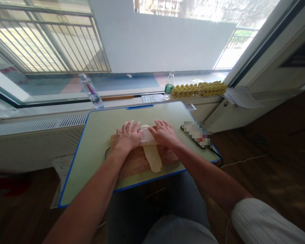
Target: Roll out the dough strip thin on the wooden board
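Observation:
A wooden cutting board [132,162] lies on the small table, with a long, flat strip of pale dough [153,159] on it. Across the strip sits a thick white roller, like a rolling pin [147,136]; its ends are hidden under my hands. My left hand [128,135] rests palm down on the left end, fingers stretched forward and apart. On the right end lies my right hand [164,133], also flat, its thumb toward the middle. Dough shows on the near side of the roller, and a small tip pokes out beyond it.
The pale green table [91,152] has a blue rim. A phone [197,135], partly blurred out, lies at its right with a cable attached. Along the windowsill stand two plastic bottles [91,92] [169,86] and a yellow bumpy object [199,89]. A radiator [40,125] is behind the table.

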The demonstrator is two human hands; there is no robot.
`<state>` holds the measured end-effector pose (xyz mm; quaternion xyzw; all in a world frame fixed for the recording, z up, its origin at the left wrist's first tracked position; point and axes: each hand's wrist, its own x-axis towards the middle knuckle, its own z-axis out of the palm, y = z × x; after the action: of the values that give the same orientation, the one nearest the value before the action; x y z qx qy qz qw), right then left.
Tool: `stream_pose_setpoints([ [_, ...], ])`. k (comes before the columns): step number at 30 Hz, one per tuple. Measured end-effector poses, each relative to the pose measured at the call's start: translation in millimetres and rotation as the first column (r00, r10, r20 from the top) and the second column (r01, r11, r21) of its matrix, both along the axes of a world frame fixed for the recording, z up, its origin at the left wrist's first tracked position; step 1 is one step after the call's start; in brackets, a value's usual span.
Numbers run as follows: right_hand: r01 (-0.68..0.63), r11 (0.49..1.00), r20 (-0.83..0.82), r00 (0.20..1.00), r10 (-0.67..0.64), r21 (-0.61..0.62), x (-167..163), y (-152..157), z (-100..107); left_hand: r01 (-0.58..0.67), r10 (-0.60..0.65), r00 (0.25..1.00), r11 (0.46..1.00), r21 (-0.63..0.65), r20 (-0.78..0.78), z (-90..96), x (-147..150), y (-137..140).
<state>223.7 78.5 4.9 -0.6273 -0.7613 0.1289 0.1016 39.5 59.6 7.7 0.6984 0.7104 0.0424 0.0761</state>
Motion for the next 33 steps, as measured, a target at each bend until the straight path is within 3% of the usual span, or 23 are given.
stream_pose_setpoints([
  [6,0.059,0.998,0.003,0.998,-0.059,0.033,-3.0,33.4,-1.3,-0.093,0.092,0.993,0.996,0.010,0.069,1.7,-1.9,19.2],
  [12,0.006,1.000,0.024,1.000,-0.007,0.029,-3.0,29.7,-0.1,-0.088,0.087,0.994,0.996,0.003,0.073,2.3,0.2,11.8],
  [17,-0.032,0.998,0.041,0.999,0.034,-0.060,1.4,2.2,1.0,-0.027,0.027,0.999,0.999,0.020,0.031,-2.8,6.6,-22.3],
  [24,-0.037,0.990,0.093,0.995,0.024,0.138,9.4,-57.2,-5.8,0.007,-0.001,0.999,0.987,0.162,-0.039,-7.6,18.4,-71.4],
  [33,-0.075,0.986,0.099,0.993,0.060,0.152,21.1,-114.3,-6.0,0.059,-0.058,0.998,0.979,0.194,-0.013,-10.2,24.0,-125.8],
])
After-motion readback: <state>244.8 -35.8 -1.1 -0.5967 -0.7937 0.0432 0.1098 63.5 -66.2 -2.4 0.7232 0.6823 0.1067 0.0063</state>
